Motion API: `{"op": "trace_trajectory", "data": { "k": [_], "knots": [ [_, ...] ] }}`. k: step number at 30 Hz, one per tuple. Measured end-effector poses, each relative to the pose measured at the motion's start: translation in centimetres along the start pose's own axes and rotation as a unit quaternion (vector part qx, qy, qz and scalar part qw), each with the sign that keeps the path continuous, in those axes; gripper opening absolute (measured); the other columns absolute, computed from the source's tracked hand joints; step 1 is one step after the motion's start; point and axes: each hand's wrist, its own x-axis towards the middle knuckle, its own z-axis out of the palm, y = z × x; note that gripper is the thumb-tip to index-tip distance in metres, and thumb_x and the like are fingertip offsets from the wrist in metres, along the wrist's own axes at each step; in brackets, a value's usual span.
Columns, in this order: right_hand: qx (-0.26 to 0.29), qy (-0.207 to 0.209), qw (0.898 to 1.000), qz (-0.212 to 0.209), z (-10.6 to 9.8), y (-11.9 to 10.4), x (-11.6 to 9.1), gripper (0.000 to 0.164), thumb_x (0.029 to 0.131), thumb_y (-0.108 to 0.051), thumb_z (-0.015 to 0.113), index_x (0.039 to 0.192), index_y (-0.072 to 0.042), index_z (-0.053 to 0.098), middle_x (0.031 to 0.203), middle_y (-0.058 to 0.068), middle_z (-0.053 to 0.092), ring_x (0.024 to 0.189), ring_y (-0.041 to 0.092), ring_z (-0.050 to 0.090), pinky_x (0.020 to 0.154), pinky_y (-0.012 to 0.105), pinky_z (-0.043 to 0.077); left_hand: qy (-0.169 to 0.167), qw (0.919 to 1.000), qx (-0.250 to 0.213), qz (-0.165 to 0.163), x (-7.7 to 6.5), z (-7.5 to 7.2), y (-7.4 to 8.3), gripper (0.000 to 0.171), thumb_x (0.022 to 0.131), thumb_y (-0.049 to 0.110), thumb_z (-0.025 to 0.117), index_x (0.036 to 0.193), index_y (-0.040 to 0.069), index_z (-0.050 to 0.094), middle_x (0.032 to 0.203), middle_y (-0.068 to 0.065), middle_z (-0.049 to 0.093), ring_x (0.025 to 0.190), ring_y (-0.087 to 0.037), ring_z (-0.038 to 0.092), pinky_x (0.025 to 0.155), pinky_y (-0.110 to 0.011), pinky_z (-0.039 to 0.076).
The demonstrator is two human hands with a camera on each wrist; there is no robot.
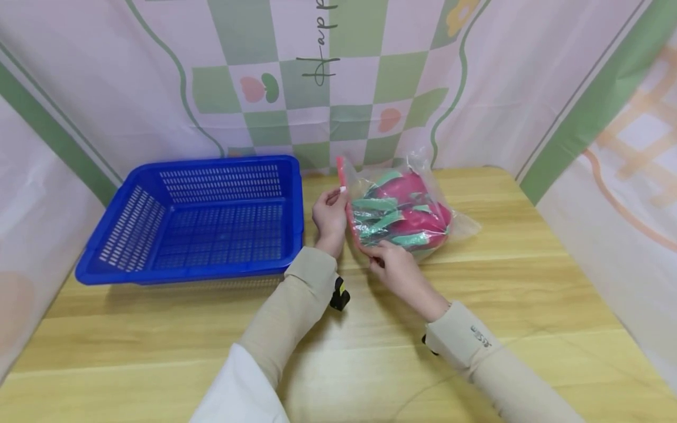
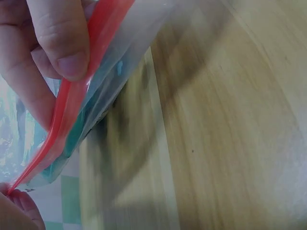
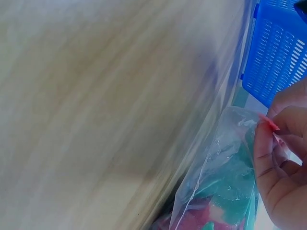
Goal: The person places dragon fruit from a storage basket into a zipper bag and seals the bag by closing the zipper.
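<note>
A clear zip bag (image 1: pixel 365 176) with a red zip strip (image 2: pixel 72 98) lies on the table, its mouth toward the left. Inside are pink dragon fruits (image 1: pixel 423 220) with green scales, partly veiled by the shiny plastic. My left hand (image 1: pixel 330 216) pinches the strip along its length; in the left wrist view the thumb lies on the red edge. At the near end of the strip, my right hand (image 1: pixel 394 267) pinches the bag's corner between thumb and fingers, as the right wrist view shows (image 3: pixel 283 163).
To the left of the bag stands a blue plastic basket (image 1: pixel 293 235) with slotted walls and nothing inside. The wooden table (image 1: pixel 359 364) runs back to a patterned cloth (image 1: pixel 307 88), which also hangs along both sides.
</note>
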Motion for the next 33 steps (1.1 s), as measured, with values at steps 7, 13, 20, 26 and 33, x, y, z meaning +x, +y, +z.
{"op": "trace_trajectory", "data": {
  "k": [7,13,20,26,33],
  "knots": [
    [0.014,-0.013,1.000,0.019,0.1,0.0,0.0,0.022,0.081,0.001,0.066,0.103,0.001,0.068,0.086,0.012,0.066,0.073,0.020,0.062,0.067,0.033,0.055,-0.007,0.9996,-0.025,-0.011,0.0,0.1,0.3,0.026,0.088,0.007,0.065,0.113,0.000,0.066,0.107,-0.020,0.068,0.075,-0.008,0.059,0.060,-0.013,0.050],
    [-0.039,0.001,0.999,-0.008,0.6,0.0,-0.5,0.025,0.083,-0.006,0.069,0.106,-0.001,0.064,0.095,0.012,0.065,0.081,0.024,0.065,0.072,0.034,0.058,-0.005,0.9992,-0.038,-0.011,0.2,0.1,0.3,0.025,0.088,0.006,0.065,0.112,0.000,0.066,0.104,-0.019,0.068,0.071,-0.007,0.058,0.058,-0.013,0.049],
    [-0.200,0.057,0.973,-0.104,1.7,-0.3,-1.4,0.065,0.073,-0.012,0.079,0.130,0.001,0.052,0.119,0.025,0.055,0.104,0.038,0.057,0.089,0.048,0.052,0.002,0.9996,-0.027,-0.005,0.2,0.2,0.4,0.024,0.087,0.005,0.066,0.111,-0.001,0.067,0.105,-0.020,0.069,0.073,-0.007,0.058,0.060,-0.014,0.049],
    [-0.217,-0.028,0.973,-0.075,1.9,-0.7,-2.2,0.057,0.086,0.008,0.052,0.141,0.006,0.038,0.148,0.029,0.033,0.137,0.043,0.036,0.112,0.054,0.032,0.000,0.9994,-0.030,-0.016,0.1,0.2,0.6,0.025,0.088,0.007,0.066,0.112,0.001,0.067,0.105,-0.018,0.069,0.074,-0.008,0.059,0.063,-0.016,0.051],
    [-0.106,-0.084,0.990,-0.045,1.4,-0.5,-2.0,0.070,0.081,0.020,0.040,0.147,0.005,0.025,0.155,0.025,0.021,0.144,0.039,0.024,0.116,0.054,0.023,0.004,0.9988,-0.043,-0.023,0.2,0.7,0.8,0.022,0.088,0.006,0.065,0.110,0.001,0.067,0.084,-0.005,0.064,0.060,-0.007,0.054,0.053,-0.014,0.046]
  ]
}}
